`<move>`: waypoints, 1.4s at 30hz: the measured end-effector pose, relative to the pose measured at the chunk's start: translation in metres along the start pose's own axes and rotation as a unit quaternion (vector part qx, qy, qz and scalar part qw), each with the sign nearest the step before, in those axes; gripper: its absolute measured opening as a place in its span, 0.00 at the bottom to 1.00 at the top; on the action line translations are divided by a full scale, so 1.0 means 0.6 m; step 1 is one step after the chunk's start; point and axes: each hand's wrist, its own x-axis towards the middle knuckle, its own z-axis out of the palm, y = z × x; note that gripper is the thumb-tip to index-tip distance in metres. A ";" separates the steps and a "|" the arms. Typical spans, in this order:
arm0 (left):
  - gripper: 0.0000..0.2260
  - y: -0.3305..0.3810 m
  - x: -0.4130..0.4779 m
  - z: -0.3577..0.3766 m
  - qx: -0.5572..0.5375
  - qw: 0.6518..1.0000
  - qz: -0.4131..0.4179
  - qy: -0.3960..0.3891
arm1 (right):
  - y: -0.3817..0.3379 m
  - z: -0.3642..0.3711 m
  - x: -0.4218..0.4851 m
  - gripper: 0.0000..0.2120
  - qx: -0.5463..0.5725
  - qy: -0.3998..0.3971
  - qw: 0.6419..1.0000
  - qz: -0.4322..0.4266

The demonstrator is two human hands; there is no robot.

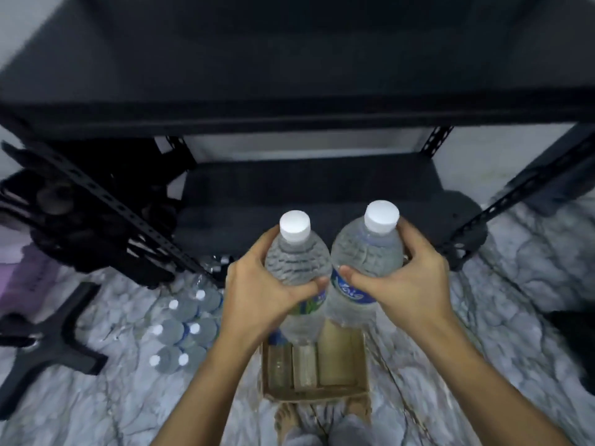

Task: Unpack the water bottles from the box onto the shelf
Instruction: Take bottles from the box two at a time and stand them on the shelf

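1. Gripping one clear water bottle apiece, the left hand (257, 294) curls round the shoulder of its white-capped bottle (296, 259) and the right hand (409, 284) curls round the second bottle (367, 252). Both bottles hang upright over the cardboard box (315, 394) just below the hands.
2. Both grips sit high on the tapered shoulders. With the weight hanging below, a bottle could slide through the fingers and fall back into the box.
3. The bottles look pressed together between the thumbs, so a knock there might twist one grip loose.
4. The lower shelf board (309, 188) lies ahead of the hands, under the top shelf edge (289, 117). Lifting too steeply could catch a cap on that edge.
5. A slotted upright (502, 207) stands beyond the right hand, and a wide swing could clip it.
6. A bottle set too near the board's front lip could topple towards the floor bottles (183, 329) left of the left hand.
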 end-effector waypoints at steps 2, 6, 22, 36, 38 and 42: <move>0.36 0.082 0.003 -0.045 -0.006 0.999 0.032 0.010 | -0.079 -0.031 0.016 0.41 0.016 0.013 0.999 -0.028; 0.34 0.215 0.005 -0.119 -0.014 0.996 0.086 0.030 | -0.212 -0.089 0.042 0.36 0.053 0.022 0.995 -0.083; 0.23 0.472 0.125 -0.197 -0.023 0.979 0.186 0.077 | -0.441 -0.194 0.205 0.26 0.120 0.044 0.974 -0.185; 0.34 0.503 0.268 -0.167 -0.036 0.978 0.178 0.100 | -0.440 -0.167 0.349 0.31 0.117 0.048 0.978 -0.166; 0.33 0.505 0.288 -0.162 -0.039 0.979 0.171 0.099 | -0.440 -0.162 0.368 0.31 0.120 0.045 0.979 -0.157; 0.32 0.508 0.322 -0.156 -0.044 0.981 0.162 0.101 | -0.434 -0.151 0.404 0.26 0.117 0.042 0.982 -0.142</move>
